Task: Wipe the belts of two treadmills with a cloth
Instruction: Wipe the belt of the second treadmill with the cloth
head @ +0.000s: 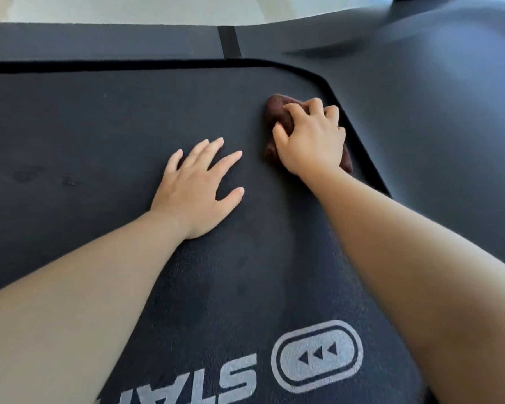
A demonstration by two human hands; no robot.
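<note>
A dark textured treadmill belt [99, 135] fills most of the view, with a grey logo [317, 357] printed near the bottom. My right hand [312, 138] grips a bunched brown cloth [277, 110] and presses it onto the belt near the belt's far right corner. My left hand [200, 185] lies flat on the belt with fingers spread, a little left of the cloth. Most of the cloth is hidden under my right hand.
A smooth dark side rail [438, 118] runs along the belt's right edge and curves round the far end [99, 42]. Pale floor [158, 8] shows beyond the treadmill at the top.
</note>
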